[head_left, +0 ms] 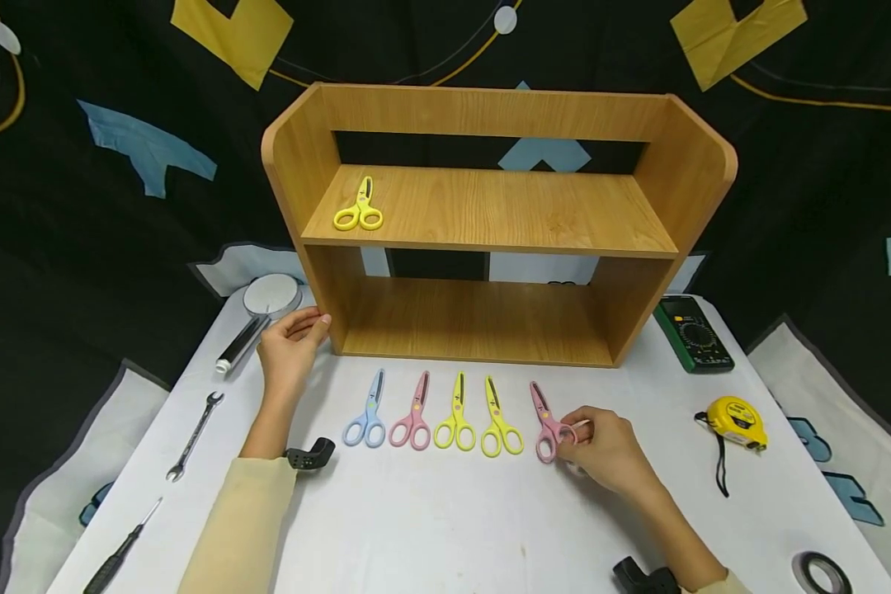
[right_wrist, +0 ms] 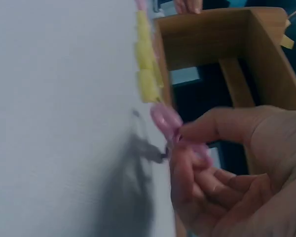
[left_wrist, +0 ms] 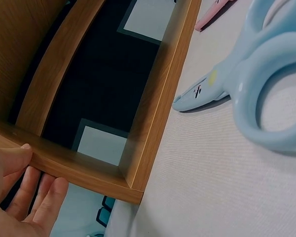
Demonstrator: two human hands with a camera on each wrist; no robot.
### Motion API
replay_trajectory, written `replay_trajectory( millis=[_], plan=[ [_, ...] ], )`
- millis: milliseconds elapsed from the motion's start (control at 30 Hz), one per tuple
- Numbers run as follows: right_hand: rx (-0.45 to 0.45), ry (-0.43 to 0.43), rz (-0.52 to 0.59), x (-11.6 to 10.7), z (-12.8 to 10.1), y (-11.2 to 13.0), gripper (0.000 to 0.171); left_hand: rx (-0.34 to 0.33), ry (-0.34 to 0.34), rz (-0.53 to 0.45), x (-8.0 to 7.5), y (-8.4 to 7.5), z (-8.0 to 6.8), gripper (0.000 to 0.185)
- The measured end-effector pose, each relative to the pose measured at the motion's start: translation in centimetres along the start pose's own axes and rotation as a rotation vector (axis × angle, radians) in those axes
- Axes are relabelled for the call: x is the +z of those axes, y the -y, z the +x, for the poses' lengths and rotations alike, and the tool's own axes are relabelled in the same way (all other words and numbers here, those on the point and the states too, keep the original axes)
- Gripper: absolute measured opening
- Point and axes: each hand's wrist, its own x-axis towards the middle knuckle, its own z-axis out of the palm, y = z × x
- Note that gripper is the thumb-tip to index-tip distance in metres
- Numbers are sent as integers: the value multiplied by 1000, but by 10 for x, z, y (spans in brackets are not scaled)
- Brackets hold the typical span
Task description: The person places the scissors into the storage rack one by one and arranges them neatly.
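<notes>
My right hand (head_left: 601, 450) pinches a pair of pink scissors (head_left: 542, 410) by one handle loop, thumb against fingertips. In the right wrist view these pink scissors (right_wrist: 166, 118) cast a shadow on the white table. My left hand (head_left: 291, 351) grips the lower left side panel of a wooden shelf (head_left: 483, 210); the left wrist view has the thumb and fingers on either side of the panel's edge (left_wrist: 84, 175). Left of the held pair lie yellow scissors (head_left: 501, 419), more yellow scissors (head_left: 456, 414), pink scissors (head_left: 413, 414) and blue scissors (head_left: 369, 412), blades toward the shelf.
Yellow scissors (head_left: 360, 206) lie on the upper shelf board, at its left. On the table's left are a magnifying glass (head_left: 271, 295), a wrench (head_left: 195, 437) and a screwdriver (head_left: 119, 553). On its right are a multimeter (head_left: 692, 334), a tape measure (head_left: 737, 422) and black tape (head_left: 802, 569).
</notes>
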Motion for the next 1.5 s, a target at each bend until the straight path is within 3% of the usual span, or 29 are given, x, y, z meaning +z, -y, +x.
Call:
replay_trajectory(
  millis=[100, 200, 433, 633, 833, 1067, 1367, 1500],
  plan=[
    [16, 32, 70, -15, -4, 11, 35, -14, -3, -1, -1, -1, 0, 35],
    [-21, 45, 152, -33, -10, 28, 36, -22, 0, -2, -2, -2, 0, 35],
    [-231, 18, 314, -80, -19, 93, 35, -4, 1, -9, -1, -1, 1, 34],
    [-364, -40, 357, -102, 5, 157, 39, 10, -3, 8, -3, 0, 1, 34],
    [-395, -92, 288, -96, 57, 213, 41, 36, -21, 18, -1, 2, 0, 32],
    [-308, -61, 267, -71, 109, 257, 42, 78, -39, 38, 4, 3, 0, 30],
    [-237, -64, 289, -38, 140, 290, 37, 96, -74, 87, 4, 4, -1, 28],
    [-277, -99, 139, -30, 146, 292, 36, 102, -73, 97, 4, 4, -2, 29]
  ],
)
